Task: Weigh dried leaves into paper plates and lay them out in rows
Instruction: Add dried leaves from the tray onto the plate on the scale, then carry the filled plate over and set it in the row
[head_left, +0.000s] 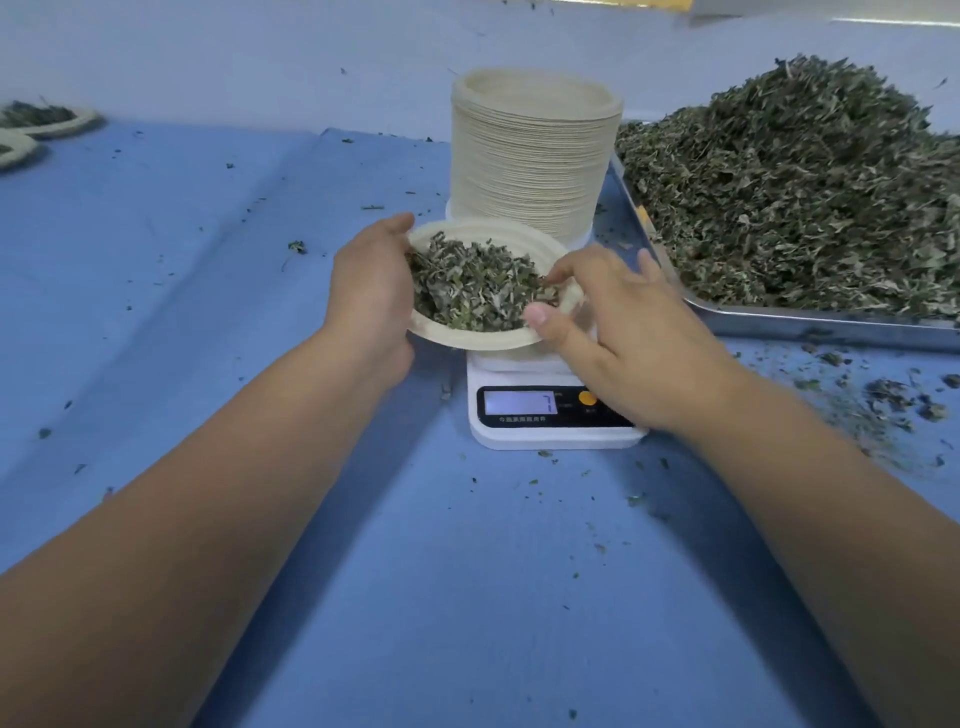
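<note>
A beige paper plate (467, 340) heaped with dried green leaves (475, 291) is tilted above the white digital scale (540, 431), shifted to its left. My left hand (371, 296) grips the plate's left rim. My right hand (618, 322) holds the right rim, thumb on the near edge and fingers over the far side. The scale's lit display shows a digit I cannot read surely.
A tall stack of paper plates (532, 156) stands just behind the scale. A metal tray (779, 325) piled with dried leaves (795, 197) fills the right. Two filled plates (47, 122) lie at the far left. Leaf crumbs dot the blue table (182, 260).
</note>
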